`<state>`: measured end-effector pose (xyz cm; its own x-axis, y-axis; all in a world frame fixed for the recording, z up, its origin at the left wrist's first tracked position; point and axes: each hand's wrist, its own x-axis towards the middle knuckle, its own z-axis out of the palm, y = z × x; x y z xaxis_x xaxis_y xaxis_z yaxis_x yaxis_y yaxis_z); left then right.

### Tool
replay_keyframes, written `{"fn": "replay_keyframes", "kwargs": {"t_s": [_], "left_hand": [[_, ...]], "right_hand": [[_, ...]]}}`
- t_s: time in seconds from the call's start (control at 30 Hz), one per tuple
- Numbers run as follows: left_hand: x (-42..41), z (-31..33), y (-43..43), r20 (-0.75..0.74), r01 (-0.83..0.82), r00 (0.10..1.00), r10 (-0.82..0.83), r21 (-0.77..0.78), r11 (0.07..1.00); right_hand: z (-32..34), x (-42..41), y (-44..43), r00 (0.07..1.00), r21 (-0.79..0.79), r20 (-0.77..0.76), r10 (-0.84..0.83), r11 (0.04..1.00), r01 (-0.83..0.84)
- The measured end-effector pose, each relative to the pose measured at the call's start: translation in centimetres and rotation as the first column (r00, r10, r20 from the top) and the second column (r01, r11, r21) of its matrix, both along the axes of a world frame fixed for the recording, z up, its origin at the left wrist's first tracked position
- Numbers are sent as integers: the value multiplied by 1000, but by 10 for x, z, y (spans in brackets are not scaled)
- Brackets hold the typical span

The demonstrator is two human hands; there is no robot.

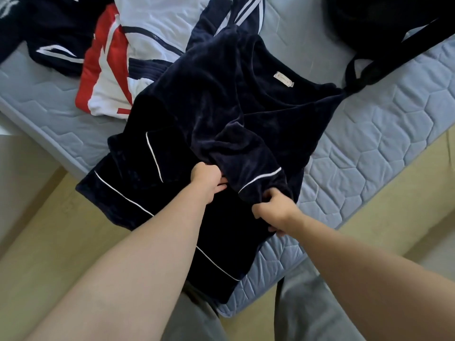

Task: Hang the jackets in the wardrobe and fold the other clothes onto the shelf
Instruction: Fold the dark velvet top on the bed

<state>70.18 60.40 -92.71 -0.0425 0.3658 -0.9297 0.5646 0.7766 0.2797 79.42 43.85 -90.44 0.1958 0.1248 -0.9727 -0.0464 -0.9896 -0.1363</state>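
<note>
Bed [384, 134] with pale blue quilted mattress. On it: dark navy velvet top [221, 114] with white piping, red-white jacket [118, 60], navy striped clothes [56, 30], black bag [384, 28].

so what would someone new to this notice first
The navy top with white piping, spread across the middle of the blue mattress and hanging over its near edge. The left hand and right hand both grip its folded-over sleeve at lower centre. Behind it, upper left, lies a red and white jacket, and a black bag sits at upper right.
</note>
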Motion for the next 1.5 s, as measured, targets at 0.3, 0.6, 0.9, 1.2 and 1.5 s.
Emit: {"fn": "replay_keyframes", "kwargs": {"t_s": [0.3, 0.6, 0.9, 1.2, 1.5], "left_hand": [[-33, -9, -30, 1, 158, 987, -158, -84, 984], [-49, -13, -82, 45, 166, 986, -160, -182, 969], [-91, -6, -112, -68, 220, 972, -223, -46, 974], [-106, -18, -107, -157, 479, 856, -492, -118, 870], [-78, -15, -65, -255, 471, 866, -431, 125, 873]], "right_hand": [[-3, -13, -8, 752, -17, 647, 127, 988, -153], [-5, -11, -19, 978, -18, 201, 61, 998, -58], [-9, -40, -39, 996, -114, -45, 72, 991, -76], [-19, -53, -38, 986, -109, 15, 166, 981, -163], [-13, -35, -24, 949, -85, 210, 235, 971, -221]]}}
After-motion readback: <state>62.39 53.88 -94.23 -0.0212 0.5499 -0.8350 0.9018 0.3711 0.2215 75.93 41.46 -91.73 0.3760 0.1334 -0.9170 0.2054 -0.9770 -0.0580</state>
